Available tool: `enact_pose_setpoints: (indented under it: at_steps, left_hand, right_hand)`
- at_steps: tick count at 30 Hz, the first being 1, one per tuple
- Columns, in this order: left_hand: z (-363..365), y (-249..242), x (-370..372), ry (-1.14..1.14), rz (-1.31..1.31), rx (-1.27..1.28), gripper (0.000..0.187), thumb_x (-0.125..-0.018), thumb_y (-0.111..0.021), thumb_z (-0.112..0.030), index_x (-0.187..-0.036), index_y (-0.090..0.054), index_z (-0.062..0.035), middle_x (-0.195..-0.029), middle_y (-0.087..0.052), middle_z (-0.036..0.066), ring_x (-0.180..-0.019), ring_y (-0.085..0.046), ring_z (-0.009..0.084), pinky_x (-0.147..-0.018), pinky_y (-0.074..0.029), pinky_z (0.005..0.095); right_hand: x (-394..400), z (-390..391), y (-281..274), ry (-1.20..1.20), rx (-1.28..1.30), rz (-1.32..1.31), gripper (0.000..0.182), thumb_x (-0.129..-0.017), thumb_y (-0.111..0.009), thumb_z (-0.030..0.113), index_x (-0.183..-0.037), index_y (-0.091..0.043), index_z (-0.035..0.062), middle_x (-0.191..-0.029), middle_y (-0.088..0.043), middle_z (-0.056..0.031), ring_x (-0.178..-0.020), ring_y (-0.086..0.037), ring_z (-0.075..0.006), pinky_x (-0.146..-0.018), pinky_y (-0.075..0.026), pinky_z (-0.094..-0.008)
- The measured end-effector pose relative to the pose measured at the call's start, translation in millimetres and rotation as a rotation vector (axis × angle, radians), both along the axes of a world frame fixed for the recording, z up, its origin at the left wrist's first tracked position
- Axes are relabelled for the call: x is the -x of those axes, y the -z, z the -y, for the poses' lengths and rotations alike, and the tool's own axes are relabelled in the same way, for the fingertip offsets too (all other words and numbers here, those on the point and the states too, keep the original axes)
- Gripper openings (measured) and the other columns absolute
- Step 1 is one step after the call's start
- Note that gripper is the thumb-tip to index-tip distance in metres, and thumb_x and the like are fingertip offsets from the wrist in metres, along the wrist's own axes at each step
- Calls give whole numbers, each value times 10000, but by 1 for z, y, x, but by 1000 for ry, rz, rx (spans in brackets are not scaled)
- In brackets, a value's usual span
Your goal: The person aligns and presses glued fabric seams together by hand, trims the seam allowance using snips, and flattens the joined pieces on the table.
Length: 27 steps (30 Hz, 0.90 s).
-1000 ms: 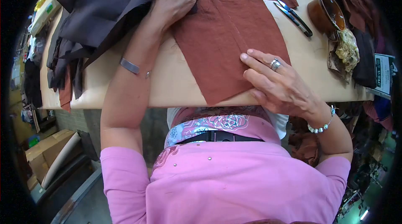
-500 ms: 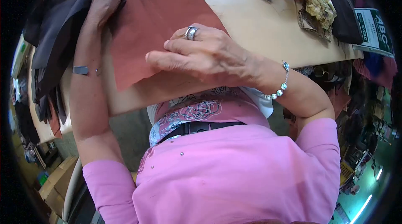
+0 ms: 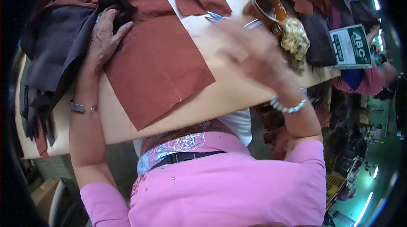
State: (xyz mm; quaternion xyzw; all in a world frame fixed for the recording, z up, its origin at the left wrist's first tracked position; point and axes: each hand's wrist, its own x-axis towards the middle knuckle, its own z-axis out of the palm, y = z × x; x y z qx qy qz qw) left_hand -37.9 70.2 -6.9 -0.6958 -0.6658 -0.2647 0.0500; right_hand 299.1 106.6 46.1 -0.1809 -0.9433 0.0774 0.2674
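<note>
My left hand [image 3: 105, 38] rests on the dark cloth [image 3: 59, 38], thumb spread from the fingers, beside the brown cloth [image 3: 157, 57] on the table [image 3: 237, 91]. My right hand [image 3: 250, 47] blurs near the bowl [image 3: 251, 10]; I cannot tell whether it pinches anything.

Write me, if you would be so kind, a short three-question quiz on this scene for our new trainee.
1. Choose one: what does the left hand rest on?
a) the brown cup
b) the dark cloth
c) the person's belt

2. True or false: the right hand presses on the large reddish cloth.

3. Fill in the gap: the green-and-white label at the right of the view shows the big letters ___.

Key:
1. b.
2. False: the right hand is blurred and sits to the right of that cloth in the view.
3. ABC.
</note>
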Motion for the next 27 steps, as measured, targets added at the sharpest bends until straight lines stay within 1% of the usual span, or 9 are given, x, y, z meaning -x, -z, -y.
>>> enact_pose_setpoints:
  at_steps: [1, 3, 6, 9, 17, 20, 23, 25, 27]
  left_hand:
    - [0, 1, 1, 12, 46, 17, 343, -865, -606, -245, -1080, -517, 7, -1137, -537, 178, -1073, -516, 360, -910, -415, 395]
    - [5, 3, 8, 31, 70, 20, 296, -889, -554, -185, -1092, -501, 24, -1180, -512, 210, -1107, -496, 376, -933, -403, 393]
    - [1, 9, 11, 64, 93, -37, 212, -893, -521, -120, -1061, -513, 10, -1146, -522, 180, -1069, -510, 365, -906, -410, 391]
    - [0, 9, 13, 64, 94, -11, 210, -894, -517, -99, -1068, -516, 20, -1151, -523, 192, -1080, -509, 369, -922, -406, 386]
    - [-3, 14, 16, 97, 67, -99, 193, -885, -532, -89, -1053, -529, 7, -1109, -539, 182, -1049, -530, 360, -887, -421, 393]
    - [-4, 14, 19, 72, 77, -41, 192, -897, -525, -102, -1050, -531, 13, -1117, -541, 183, -1048, -531, 359, -890, -421, 390]
    - [-4, 14, 14, 95, 75, -100, 195, -902, -519, -109, -1050, -531, 17, -1103, -543, 188, -1042, -533, 358, -888, -423, 392]
    - [-4, 16, 15, 101, 71, -141, 193, -904, -517, -111, -1045, -532, 19, -1088, -546, 192, -1035, -536, 358, -882, -426, 396]
    - [-7, 24, 21, 81, 62, -163, 187, -904, -515, -111, -1035, -533, 21, -1071, -551, 196, -1023, -540, 360, -873, -431, 400]
  right_hand:
    - [-16, -16, -19, 280, 32, 81, 394, -751, -664, 104, -1134, -580, 63, -1034, -624, -116, -993, -596, -268, -804, -509, -368]
    - [-36, -53, -40, 349, -273, 79, 349, -748, -695, 147, -1078, -611, 73, -1073, -622, -127, -996, -594, -286, -858, -477, -387]
    - [-74, -84, -41, 467, -76, 455, 534, -686, -772, 326, -1128, -610, 75, -1440, -372, -145, -1355, -301, -312, -1098, -256, -419]
    - [-81, -91, -30, 500, -1, 616, 644, -649, -768, 406, -1194, -600, 107, -1497, -265, -136, -1397, -196, -333, -1129, -185, -428]
    - [-86, -104, -17, 479, -6, 617, 645, -623, -773, 389, -1172, -613, 89, -1497, -260, -140, -1362, -268, -350, -1116, -228, -428]
    - [-81, -86, -33, 448, -143, 512, 381, -706, -652, 187, -1045, -557, 41, -1337, -412, -196, -1287, -337, -380, -1049, -297, -416]
    - [-70, -58, -52, 578, -115, 610, 404, -744, -668, 216, -1103, -551, 72, -1442, -335, -187, -1373, -245, -360, -1097, -241, -426]
    - [-72, -53, -45, 534, -304, 601, 434, -643, -769, 290, -979, -592, 79, -1483, -302, -110, -1357, -284, -338, -1076, -273, -450]
    - [-61, -44, -48, 497, -371, 626, 306, -688, -735, 229, -877, -556, 68, -1442, -379, -90, -1347, -310, -319, -1048, -277, -489]
